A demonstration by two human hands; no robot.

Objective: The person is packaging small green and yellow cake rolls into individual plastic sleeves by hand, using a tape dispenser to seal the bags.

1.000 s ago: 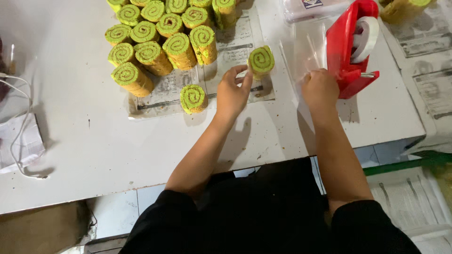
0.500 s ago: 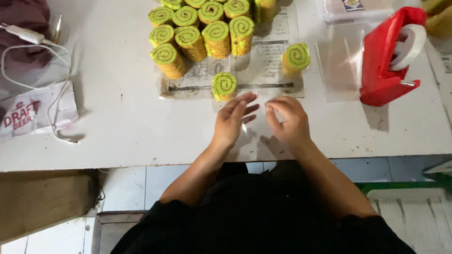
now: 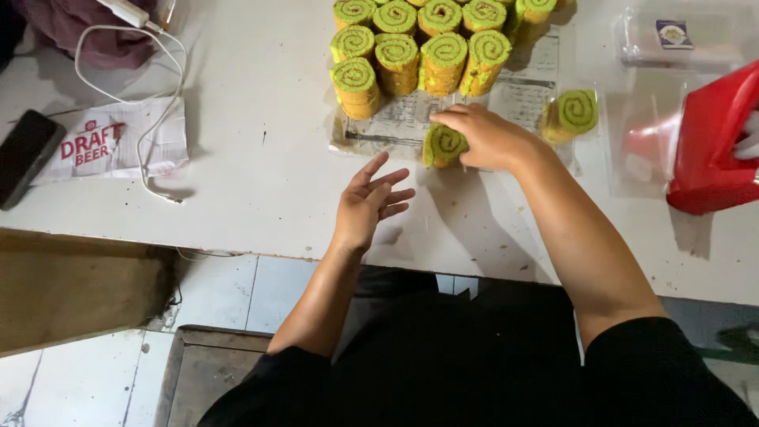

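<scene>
While the head camera is looking down at the white table (image 3: 261, 158), the right hand (image 3: 486, 138) is reaching to the upper middle of the frame and closing its fingers on a green swirl cake slice (image 3: 443, 146), which is lying on a sheet of printed paper (image 3: 395, 122). The left hand (image 3: 368, 205) is hovering below and left of that slice with its fingers spread apart, holding nothing. 1 more green slice (image 3: 573, 115) is sitting alone to the right of the right hand. A stack of cake slices (image 3: 419, 47) is crowding the top centre. At the right edge a red tape dispenser (image 3: 708, 154) is standing, with a clear plastic box (image 3: 680, 39) above it. In the upper left, a white cable (image 3: 146, 103) is trailing over a printed wrapper (image 3: 118, 142), beside a dark phone (image 3: 24, 154).
</scene>
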